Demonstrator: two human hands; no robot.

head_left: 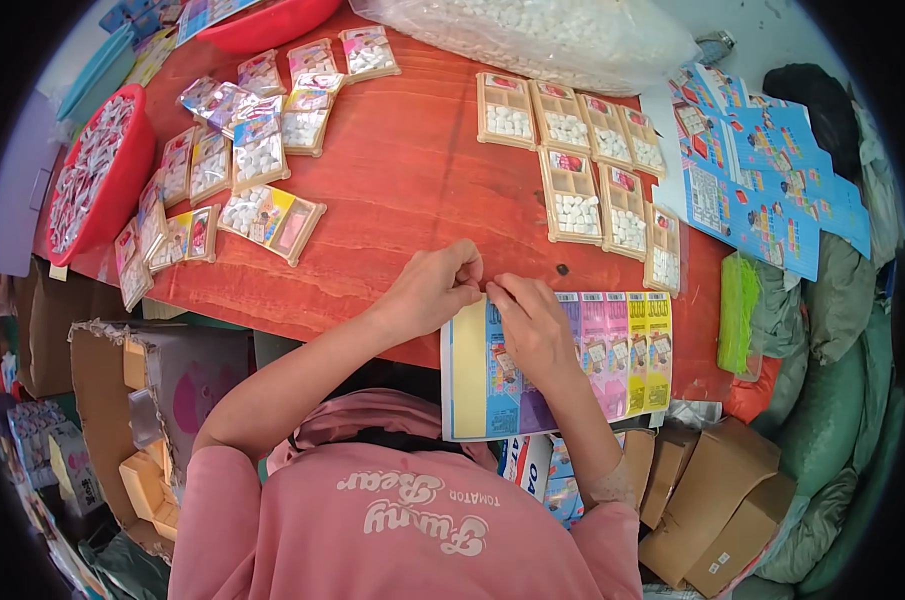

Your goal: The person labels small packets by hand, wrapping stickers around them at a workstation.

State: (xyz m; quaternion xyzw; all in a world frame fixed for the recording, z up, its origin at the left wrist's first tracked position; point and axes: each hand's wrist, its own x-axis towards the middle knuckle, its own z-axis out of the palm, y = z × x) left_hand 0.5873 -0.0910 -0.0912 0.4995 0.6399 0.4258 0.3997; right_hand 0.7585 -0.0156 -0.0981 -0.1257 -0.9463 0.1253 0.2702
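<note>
A colourful sticker sheet [620, 355] lies over the table's near edge, with blue, purple, pink and yellow strips. At its left side runs a bare pale-yellow strip [467, 375]. My left hand [432, 287] is closed in a pinch just above the sheet's top left corner; what its fingertips hold, if anything, is hidden. Close beside it, my right hand [534, 330] lies over the blue and purple strips, thumb and forefinger pinched at the sheet's top edge. The two sets of fingertips nearly meet.
Small wooden trays of white pieces stand at right [577, 210] and left [257, 160] on the red table [402, 190]. A red basin [102, 175] holds small packets. Behind is a clear bag of white pieces [562, 40]; blue printed sheets [762, 180] lie right. Cardboard boxes [717, 500] stand below.
</note>
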